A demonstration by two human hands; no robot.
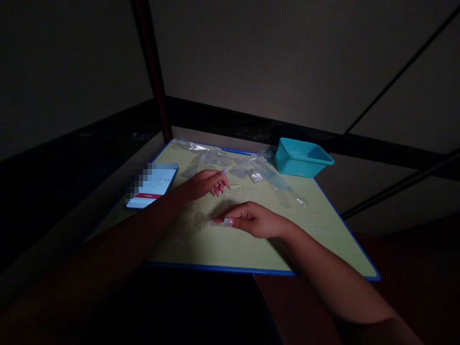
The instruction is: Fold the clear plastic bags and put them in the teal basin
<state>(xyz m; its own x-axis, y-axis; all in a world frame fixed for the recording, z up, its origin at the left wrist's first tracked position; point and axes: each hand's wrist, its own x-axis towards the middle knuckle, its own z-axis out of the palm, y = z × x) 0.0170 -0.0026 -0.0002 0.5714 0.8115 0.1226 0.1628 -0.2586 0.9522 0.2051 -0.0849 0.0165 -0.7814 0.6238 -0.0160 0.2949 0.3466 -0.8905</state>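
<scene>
My left hand (pixel 208 184) is over the middle of the pale green table (pixel 230 251), its fingers curled and the thumb resting near the fingertips; whatever it may hold is too small to make out. Nearer the front edge, my right hand (pixel 251 219) pinches a thin clear plastic piece (pixel 204 220) that lies low against the tabletop. Beyond both hands, several crumpled clear plastic bags (pixel 264 170) are spread across the back of the table.
A turquoise basket (pixel 302 160) stands at the back right corner. At the left edge lies a phone (pixel 154 187) with its screen lit. Dark panelled walls rise behind the table and on its left.
</scene>
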